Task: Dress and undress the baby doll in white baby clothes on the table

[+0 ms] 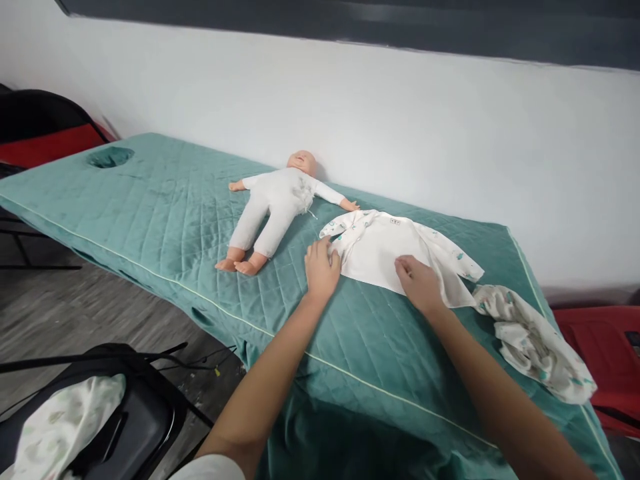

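White shirt [377,250] lies mostly flat on the green quilted bed [200,220], just to the right of the doll [280,193], which serves as landmark. Printed sleeves to either side, plain body between, small label near the neckline. The doll's outstretched arm ends just beside the shirt's near-doll sleeve.

Left hand [323,267] at the shirt's doll-side edge, fingers loosely bent, thumb slightly apart; whether the grip has cloth in it, cannot tell. Right hand [420,283] over the shirt's lower part, on the side away from the doll, grip drawn nearly closed, fingertips curled to thumb. Cannot tell if a fold is caught.

Step in hand, as I judge it: arranging or handling the shirt from its two sides. Shifting cloth this thin would call for a light pinch at the edge, both sides kept even to avoid creasing.

Farther right of the doll, past the shirt, a crumpled printed cloth [535,340]. Well left of the doll, a round hole [110,157] in the bed. Toward the person from the doll, off the bed, a black chair [145,420] bearing another printed cloth [70,420]. Behind the doll, a white wall [240,87].
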A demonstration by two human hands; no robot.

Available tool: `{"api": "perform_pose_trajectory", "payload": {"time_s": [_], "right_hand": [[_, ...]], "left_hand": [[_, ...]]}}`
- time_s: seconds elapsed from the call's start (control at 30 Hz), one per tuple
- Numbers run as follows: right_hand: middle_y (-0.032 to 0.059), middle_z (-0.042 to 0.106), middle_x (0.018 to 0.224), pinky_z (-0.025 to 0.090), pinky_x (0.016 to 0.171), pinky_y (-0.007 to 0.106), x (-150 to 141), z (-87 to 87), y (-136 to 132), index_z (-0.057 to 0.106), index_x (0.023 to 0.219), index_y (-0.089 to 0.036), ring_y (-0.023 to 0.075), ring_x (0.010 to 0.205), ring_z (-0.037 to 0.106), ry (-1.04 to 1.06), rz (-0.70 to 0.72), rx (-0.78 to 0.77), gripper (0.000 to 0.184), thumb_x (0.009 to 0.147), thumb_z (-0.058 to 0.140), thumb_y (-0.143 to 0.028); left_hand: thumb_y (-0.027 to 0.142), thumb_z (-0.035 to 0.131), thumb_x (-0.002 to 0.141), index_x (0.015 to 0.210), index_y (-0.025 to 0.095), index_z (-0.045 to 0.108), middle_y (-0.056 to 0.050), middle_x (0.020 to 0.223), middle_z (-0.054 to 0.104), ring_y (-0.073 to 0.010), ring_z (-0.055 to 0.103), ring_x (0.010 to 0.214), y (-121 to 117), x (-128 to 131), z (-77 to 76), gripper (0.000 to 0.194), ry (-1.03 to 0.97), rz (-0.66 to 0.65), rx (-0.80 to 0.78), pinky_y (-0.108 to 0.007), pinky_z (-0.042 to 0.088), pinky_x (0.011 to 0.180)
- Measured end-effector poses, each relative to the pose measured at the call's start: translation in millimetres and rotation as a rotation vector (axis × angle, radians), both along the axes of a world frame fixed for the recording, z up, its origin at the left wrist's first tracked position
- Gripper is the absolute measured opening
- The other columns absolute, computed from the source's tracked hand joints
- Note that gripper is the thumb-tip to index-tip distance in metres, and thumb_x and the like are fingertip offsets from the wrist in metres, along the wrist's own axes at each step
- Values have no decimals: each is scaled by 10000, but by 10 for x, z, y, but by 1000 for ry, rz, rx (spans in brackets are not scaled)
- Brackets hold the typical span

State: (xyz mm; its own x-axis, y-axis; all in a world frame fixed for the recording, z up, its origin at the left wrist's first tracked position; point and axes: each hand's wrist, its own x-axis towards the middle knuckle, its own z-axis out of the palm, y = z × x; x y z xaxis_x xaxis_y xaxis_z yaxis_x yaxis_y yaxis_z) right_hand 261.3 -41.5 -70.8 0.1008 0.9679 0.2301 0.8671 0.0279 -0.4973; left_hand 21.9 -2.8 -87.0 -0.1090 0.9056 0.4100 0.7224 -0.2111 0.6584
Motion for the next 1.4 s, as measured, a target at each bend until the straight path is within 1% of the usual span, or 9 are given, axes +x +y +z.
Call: {"api": "perform_pose_trajectory", "payload": {"time_s": [0.17, 0.3, 0.4, 0.5, 0.63, 0.87, 1.07, 1.23, 1.4], "right_hand": [[97, 679, 1163, 520, 881, 360, -508, -46, 761, 469, 1306, -188, 203, 1025, 645, 641, -24, -103, 509, 843, 506, -394], [87, 631, 1218, 494, 959, 365, -799, -95, 1211, 450, 1301, -213, 200, 1140, 602, 973, -66, -27, 566, 766, 578, -346], [36, 618, 1183, 465, 1004, 339, -865, -121, 1355, 497, 1199, -243, 174, 1154, 584, 1235, -34, 67, 557, 674, 678, -290], [-5, 630, 1079, 474, 973, 326, -827, -118, 1390, 525, 1141, -259, 157, 1056, 612, 1375, 31, 49, 569, 615, 742, -256], [-30, 621, 940, 498, 892, 318, -756, -62, 1395, 553, 1101, -267, 155, 948, 626, 1432, 71, -14, 549, 596, 767, -261], [-25, 560, 916, 502, 769, 298, -691, -28, 1395, 574, 1069, -249, 145, 856, 583, 1406, 95, 56, 487, 621, 761, -279], [-9, 574, 1004, 506, 732, 289, -632, -57, 1375, 554, 1103, -267, 157, 903, 587, 1365, 81, 27, 523, 621, 754, -297], [5, 620, 1014, 500, 727, 291, -580, -63, 1376, 538, 1184, -264, 186, 944, 608, 1283, 66, -24, 590, 640, 757, -330], [0, 630, 962, 489, 635, 257, -471, -53, 1382, 556, 1174, -249, 167, 843, 608, 1235, -20, -100, 614, 611, 789, -318]], "left_hand": [[303, 437, 976, 1466, 240, 404, -43, 1256, 685, -212, 607, 1162, 241, -68, 9, 495, -78, -55, -107, -379, 458, 1030], [374, 447, 985, 1529, 304, 311, -31, 1259, 689, -217, 624, 1169, 416, -108, -7, 565, -44, -101, -164, -386, 469, 1015], [389, 476, 977, 1490, 307, 390, -49, 1317, 655, -234, 603, 1211, 530, -126, -30, 527, -27, -112, -168, -405, 444, 1041], [372, 521, 958, 1335, 297, 560, -46, 1311, 654, -247, 586, 1228, 616, -133, -39, 387, -43, -113, -152, -419, 417, 1057], [337, 545, 943, 1143, 259, 658, -22, 1217, 695, -216, 622, 1125, 724, -156, -24, 243, -226, -151, -99, -362, 448, 982], [293, 534, 931, 987, 185, 700, -32, 1031, 733, -162, 640, 946, 939, -215, -21, 206, -523, -107, -38, -264, 475, 838], [150, 487, 900, 994, 176, 720, -38, 1024, 723, -153, 622, 900, 1160, -279, -95, 253, -549, -88, 17, -274, 468, 874], [149, 464, 896, 988, 178, 721, -23, 876, 684, -138, 557, 748, 1360, -351, -156, 274, -482, -63, -2, -262, 453, 779], [111, 447, 864, 935, 187, 697, -12, 812, 654, -148, 554, 714, 1479, -391, -158, 270, -459, -32, -13, -277, 468, 766]]}}
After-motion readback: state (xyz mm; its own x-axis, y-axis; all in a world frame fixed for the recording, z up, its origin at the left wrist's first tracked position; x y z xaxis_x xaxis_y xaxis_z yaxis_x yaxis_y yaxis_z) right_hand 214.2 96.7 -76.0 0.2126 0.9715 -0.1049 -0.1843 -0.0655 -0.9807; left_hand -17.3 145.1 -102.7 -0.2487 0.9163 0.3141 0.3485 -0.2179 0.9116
